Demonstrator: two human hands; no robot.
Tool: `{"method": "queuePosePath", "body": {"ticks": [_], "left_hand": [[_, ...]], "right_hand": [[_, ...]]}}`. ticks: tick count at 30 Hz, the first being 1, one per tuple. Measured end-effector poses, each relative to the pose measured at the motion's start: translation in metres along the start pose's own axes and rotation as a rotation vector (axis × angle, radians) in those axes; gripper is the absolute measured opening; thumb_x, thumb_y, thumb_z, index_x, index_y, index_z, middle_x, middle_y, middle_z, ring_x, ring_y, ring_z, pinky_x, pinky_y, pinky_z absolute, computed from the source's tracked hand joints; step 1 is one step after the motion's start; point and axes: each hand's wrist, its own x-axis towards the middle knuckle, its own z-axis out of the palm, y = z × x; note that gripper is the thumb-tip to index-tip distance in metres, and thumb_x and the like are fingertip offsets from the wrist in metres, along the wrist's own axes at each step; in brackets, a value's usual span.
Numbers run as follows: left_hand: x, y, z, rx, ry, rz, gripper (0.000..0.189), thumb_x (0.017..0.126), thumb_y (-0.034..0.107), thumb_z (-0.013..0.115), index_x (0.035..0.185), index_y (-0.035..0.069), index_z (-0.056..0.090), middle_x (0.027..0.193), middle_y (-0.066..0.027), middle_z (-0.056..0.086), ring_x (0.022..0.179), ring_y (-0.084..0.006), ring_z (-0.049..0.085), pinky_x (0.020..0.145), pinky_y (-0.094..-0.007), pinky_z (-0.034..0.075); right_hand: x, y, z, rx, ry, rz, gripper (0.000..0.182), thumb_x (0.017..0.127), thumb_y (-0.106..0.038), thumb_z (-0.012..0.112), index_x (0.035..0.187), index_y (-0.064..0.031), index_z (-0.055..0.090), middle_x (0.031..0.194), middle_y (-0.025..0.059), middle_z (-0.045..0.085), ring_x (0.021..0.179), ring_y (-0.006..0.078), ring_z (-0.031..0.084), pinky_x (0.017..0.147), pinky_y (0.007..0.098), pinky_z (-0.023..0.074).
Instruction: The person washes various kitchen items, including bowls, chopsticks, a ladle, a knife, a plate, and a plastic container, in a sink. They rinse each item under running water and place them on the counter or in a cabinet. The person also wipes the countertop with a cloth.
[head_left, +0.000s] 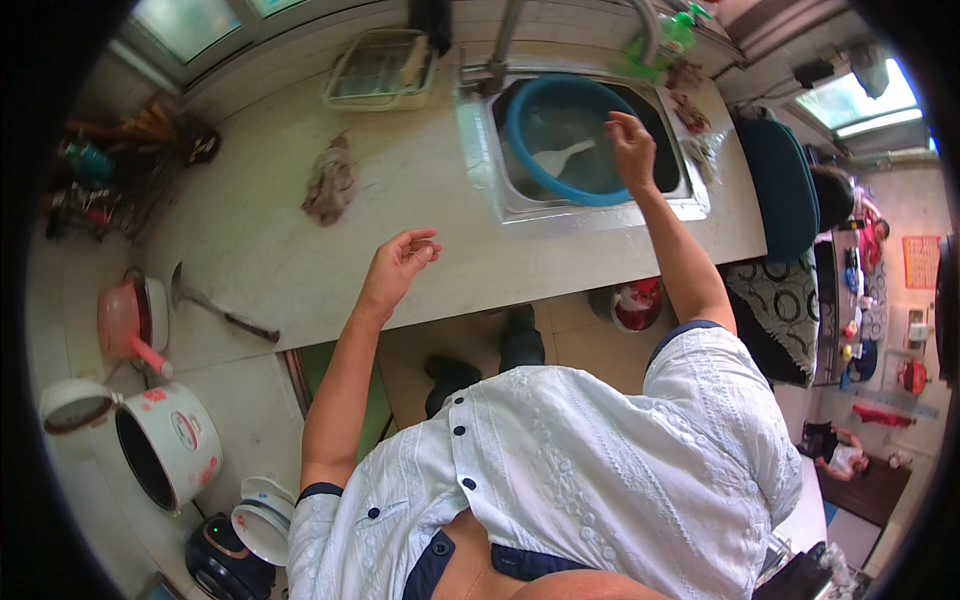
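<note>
My left hand (401, 266) hovers over the front part of the pale countertop (465, 262), fingers loosely bent and nothing in them. Above the right rim of a blue plastic basin (525, 161) is my right hand (634, 150), its fingers curled and no object visible in it. The basin sits in a steel sink (675, 161) and holds cloudy water. A white rice paddle (562, 159) lies in that water, its wide end by the near left wall. On the counter left of the sink rests a crumpled grey-brown rag (330, 182).
A faucet (491, 75) rises behind the sink, with a green pump bottle (675, 37) at the back right. A lidded clear container (379, 71) stands near the wall. Leftward are a ladle (225, 311), a pink-handled pan (124, 322) and a white rice cooker (172, 442). Two people appear far right.
</note>
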Motion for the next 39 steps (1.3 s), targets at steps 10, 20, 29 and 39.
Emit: {"method": "queuePosePath", "body": {"ticks": [10,20,29,39], "left_hand": [[0.139,0.011,0.143,0.022,-0.118,0.009,0.027,0.086,0.009,0.050,0.111,0.000,0.051,0.100,-0.0083,0.058,0.092,-0.0143,0.055,0.084,-0.0274,0.043],[0.281,-0.024,0.194,1.106,0.016,0.208,0.031,0.075,0.011,0.058,0.105,0.003,0.055,0.106,-0.0189,0.055,0.098,-0.0293,0.055,0.082,-0.0355,0.045],[0.336,-0.076,0.227,1.613,-0.059,-0.183,0.039,0.068,0.023,0.067,0.099,0.001,0.059,0.102,-0.0188,0.057,0.095,-0.0308,0.055,0.081,-0.0413,0.045],[0.355,-0.105,0.189,0.958,0.259,-0.295,0.025,0.074,0.014,0.057,0.095,0.001,0.060,0.094,-0.0191,0.061,0.082,-0.0311,0.061,0.073,-0.0387,0.048]], "right_hand": [[0.102,0.274,-0.152,-0.737,0.146,0.270,0.025,0.079,-0.025,0.047,0.096,-0.0173,0.064,0.093,0.0161,0.061,0.084,0.0337,0.059,0.072,0.0435,0.0470],[0.152,0.305,-0.155,-0.872,-0.199,0.149,0.022,0.082,-0.028,0.047,0.095,-0.0121,0.053,0.086,0.0158,0.061,0.081,0.0361,0.058,0.066,0.0497,0.0432],[0.098,0.160,-0.080,0.031,-0.412,0.153,0.022,0.091,-0.027,0.040,0.091,-0.0072,0.050,0.061,0.0093,0.055,0.053,0.0198,0.056,0.049,0.0313,0.0449],[0.020,0.215,0.105,-0.354,-0.655,0.240,0.039,0.079,-0.025,0.052,0.107,0.0018,0.045,0.086,0.0252,0.060,0.086,0.0375,0.059,0.074,0.0424,0.0465]]}}
